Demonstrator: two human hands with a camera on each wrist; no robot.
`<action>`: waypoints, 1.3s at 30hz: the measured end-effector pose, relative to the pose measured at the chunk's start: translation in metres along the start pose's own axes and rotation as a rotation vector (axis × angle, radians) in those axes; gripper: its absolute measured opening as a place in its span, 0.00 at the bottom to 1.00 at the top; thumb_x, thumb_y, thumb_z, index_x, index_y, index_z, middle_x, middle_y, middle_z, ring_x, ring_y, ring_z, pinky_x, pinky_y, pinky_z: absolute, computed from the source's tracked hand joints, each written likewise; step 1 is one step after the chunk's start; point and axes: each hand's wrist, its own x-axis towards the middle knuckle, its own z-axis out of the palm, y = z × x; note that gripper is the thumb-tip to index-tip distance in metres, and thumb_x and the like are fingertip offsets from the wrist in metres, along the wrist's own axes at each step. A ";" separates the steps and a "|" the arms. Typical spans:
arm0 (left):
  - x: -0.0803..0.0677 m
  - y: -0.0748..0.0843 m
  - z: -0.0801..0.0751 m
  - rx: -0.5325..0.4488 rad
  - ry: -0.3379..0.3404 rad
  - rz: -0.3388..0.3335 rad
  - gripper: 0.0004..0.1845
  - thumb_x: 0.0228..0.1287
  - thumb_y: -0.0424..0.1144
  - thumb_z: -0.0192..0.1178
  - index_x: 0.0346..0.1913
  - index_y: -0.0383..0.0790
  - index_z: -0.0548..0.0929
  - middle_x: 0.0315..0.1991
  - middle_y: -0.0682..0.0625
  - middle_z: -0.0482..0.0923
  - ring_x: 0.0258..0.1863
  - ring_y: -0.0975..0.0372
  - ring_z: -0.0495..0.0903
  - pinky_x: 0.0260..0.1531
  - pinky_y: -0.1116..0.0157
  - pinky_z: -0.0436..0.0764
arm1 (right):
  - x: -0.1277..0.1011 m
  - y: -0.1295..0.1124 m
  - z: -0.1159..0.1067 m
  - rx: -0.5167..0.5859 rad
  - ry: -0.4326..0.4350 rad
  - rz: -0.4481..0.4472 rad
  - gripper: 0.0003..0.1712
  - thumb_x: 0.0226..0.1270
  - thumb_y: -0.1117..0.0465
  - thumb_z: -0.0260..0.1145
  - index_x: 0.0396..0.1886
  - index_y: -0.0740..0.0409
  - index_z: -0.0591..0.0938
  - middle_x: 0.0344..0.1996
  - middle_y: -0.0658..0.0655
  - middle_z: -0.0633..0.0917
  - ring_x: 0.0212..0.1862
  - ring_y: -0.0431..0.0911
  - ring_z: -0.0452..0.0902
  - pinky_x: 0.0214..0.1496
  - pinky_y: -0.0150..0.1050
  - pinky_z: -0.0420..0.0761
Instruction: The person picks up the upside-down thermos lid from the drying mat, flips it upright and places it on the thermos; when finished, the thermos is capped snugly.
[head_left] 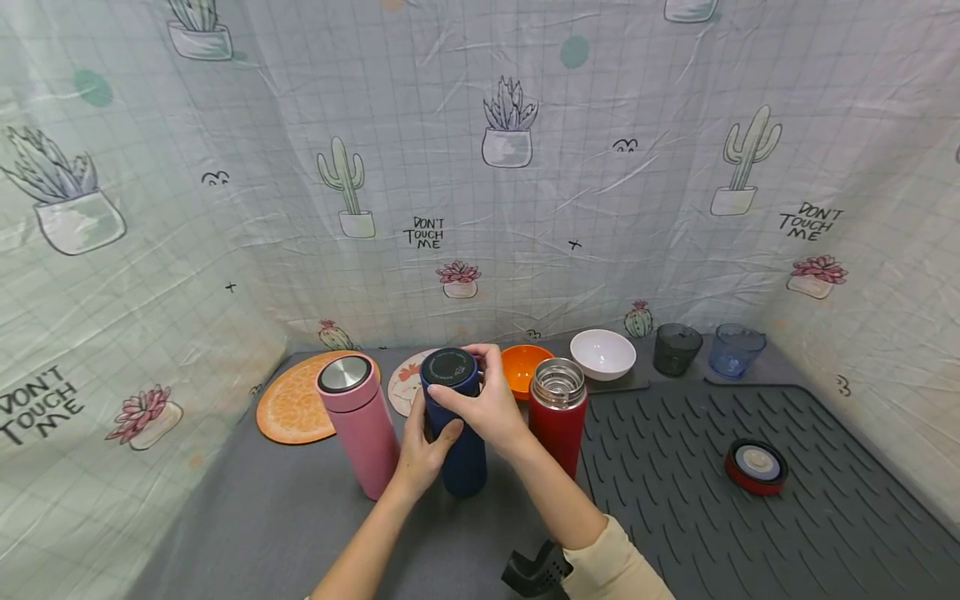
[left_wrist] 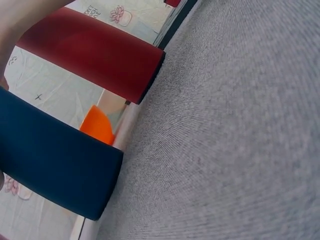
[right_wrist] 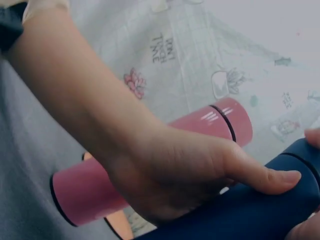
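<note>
Between my two hands a dark blue thermos flask (head_left: 465, 467) stands nearly upright on the grey table; its base shows in the left wrist view. My left hand (head_left: 422, 454) grips its body, the thumb across the front. At the top, my right hand (head_left: 489, 404) holds the flask's lid (head_left: 449, 367), its fingers behind and its thumb in front. Left of the hands is a pink thermos flask (head_left: 366, 442) with a silver-topped lid. Under my right forearm, a red thermos flask (head_left: 557, 425) stands uncapped, its steel mouth (head_left: 558, 379) showing.
A red lid (head_left: 756, 467) lies upturned on the dark ridged mat (head_left: 660, 500) at right. Along the back are an orange-slice placemat (head_left: 292, 408), a round patterned mat (head_left: 403, 385), an orange bowl (head_left: 525, 367), a white bowl (head_left: 603, 354), a grey cup (head_left: 677, 350) and a blue cup (head_left: 735, 350).
</note>
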 end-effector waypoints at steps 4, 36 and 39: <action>0.000 0.001 0.000 0.000 -0.001 -0.014 0.26 0.62 0.30 0.57 0.60 0.27 0.60 0.49 0.39 0.71 0.44 0.61 0.76 0.43 0.63 0.78 | 0.001 -0.001 -0.003 0.052 -0.075 0.008 0.33 0.61 0.62 0.55 0.65 0.63 0.56 0.57 0.66 0.68 0.55 0.53 0.66 0.61 0.49 0.65; -0.002 -0.017 -0.003 0.023 0.004 -0.014 0.29 0.60 0.26 0.57 0.63 0.30 0.59 0.52 0.45 0.71 0.46 0.61 0.75 0.45 0.64 0.77 | 0.000 0.002 -0.004 0.042 -0.059 -0.029 0.32 0.61 0.61 0.59 0.63 0.63 0.61 0.55 0.64 0.71 0.54 0.53 0.67 0.59 0.50 0.67; -0.001 -0.012 -0.002 0.012 -0.002 0.004 0.29 0.60 0.27 0.57 0.63 0.29 0.59 0.52 0.47 0.71 0.47 0.61 0.75 0.45 0.64 0.77 | 0.001 0.002 -0.004 0.040 -0.038 -0.038 0.32 0.59 0.62 0.63 0.61 0.63 0.63 0.53 0.64 0.72 0.51 0.53 0.69 0.57 0.48 0.69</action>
